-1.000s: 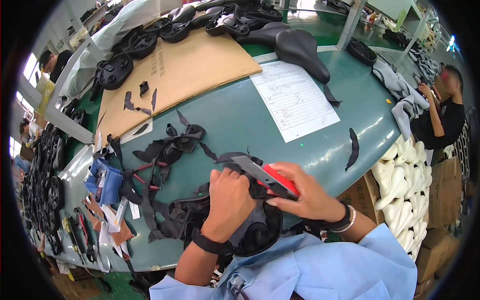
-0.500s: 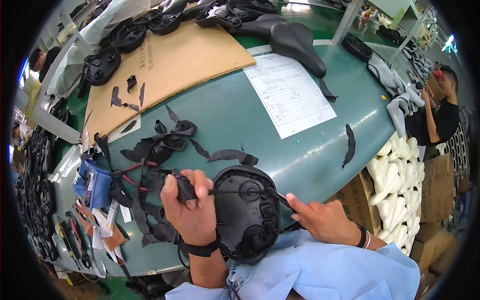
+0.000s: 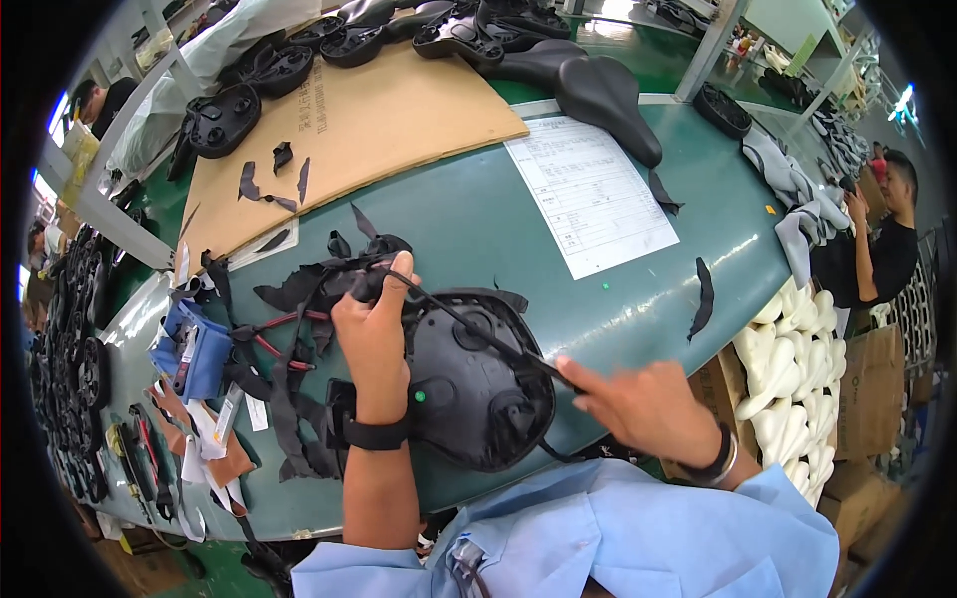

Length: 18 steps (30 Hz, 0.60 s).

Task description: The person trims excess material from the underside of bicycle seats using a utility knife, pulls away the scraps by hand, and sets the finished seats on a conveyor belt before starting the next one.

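A black bicycle saddle point(image 3: 454, 374) lies underside up in front of me, its wide end toward my right. My left hand point(image 3: 374, 324) is closed round its narrow end, thumb on top; loose black material behind partly hides what the fingers grip. From beside that thumb a thin black strip point(image 3: 449, 311) runs taut across the saddle toward my right hand point(image 3: 643, 409). That hand, slightly blurred, is closed on a slim dark tool point(image 3: 551, 371) at the saddle's right edge. Where strip and tool meet is hard to make out. A small green dot marks the saddle's underside.
Black scraps point(image 3: 299, 289) and red-handled scissors point(image 3: 284, 324) lie left of the saddle, near a blue container point(image 3: 189, 344). Beyond are a cardboard sheet point(image 3: 399, 110), a printed paper point(image 3: 588, 194) and more saddles point(image 3: 608, 100). Cream saddle-shaped pieces point(image 3: 788, 369) fill a box at right; a person point(image 3: 877, 234) works beyond.
My left hand has moved up and away, turning the saddle's narrow end farther off. My right hand has shifted slightly right and the strip now slants down toward it.
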{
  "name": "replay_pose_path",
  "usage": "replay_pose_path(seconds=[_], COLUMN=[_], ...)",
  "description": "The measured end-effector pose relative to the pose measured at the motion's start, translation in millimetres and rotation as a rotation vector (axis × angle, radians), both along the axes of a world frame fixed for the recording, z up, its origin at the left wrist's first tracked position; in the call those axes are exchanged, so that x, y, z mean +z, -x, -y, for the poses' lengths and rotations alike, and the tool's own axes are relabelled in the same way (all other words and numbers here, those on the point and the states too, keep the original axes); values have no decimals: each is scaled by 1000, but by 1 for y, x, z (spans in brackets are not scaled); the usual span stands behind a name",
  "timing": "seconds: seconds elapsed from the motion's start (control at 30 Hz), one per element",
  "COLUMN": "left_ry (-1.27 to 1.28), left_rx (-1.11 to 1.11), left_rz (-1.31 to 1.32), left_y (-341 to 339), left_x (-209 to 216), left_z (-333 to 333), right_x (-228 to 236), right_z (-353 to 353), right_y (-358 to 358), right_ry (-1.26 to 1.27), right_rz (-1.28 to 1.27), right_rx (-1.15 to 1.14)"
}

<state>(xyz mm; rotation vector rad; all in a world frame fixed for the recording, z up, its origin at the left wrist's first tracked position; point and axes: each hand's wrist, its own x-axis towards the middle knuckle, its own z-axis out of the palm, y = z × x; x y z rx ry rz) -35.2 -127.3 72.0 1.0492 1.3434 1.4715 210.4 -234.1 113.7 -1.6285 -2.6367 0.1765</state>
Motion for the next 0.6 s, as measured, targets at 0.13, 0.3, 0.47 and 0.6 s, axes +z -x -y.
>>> replay_pose_path(seconds=[0.13,0.3,0.47,0.6], left_ry=[213,234,-337,-640], left_rx=[-267,-389,-103,-1003], left_rz=[558,246,621,1189], left_y=[12,14,92,136], left_x=[-2,6,29,45], left_z=[36,101,93,38], right_x=[3,13,30,23], right_z=[-75,-110,-59,-9], right_y=[-25,-21,-45,-35], right_ry=[-147,13,92,75], right_rz=[48,80,208,163], right_rx=[195,514,275,111])
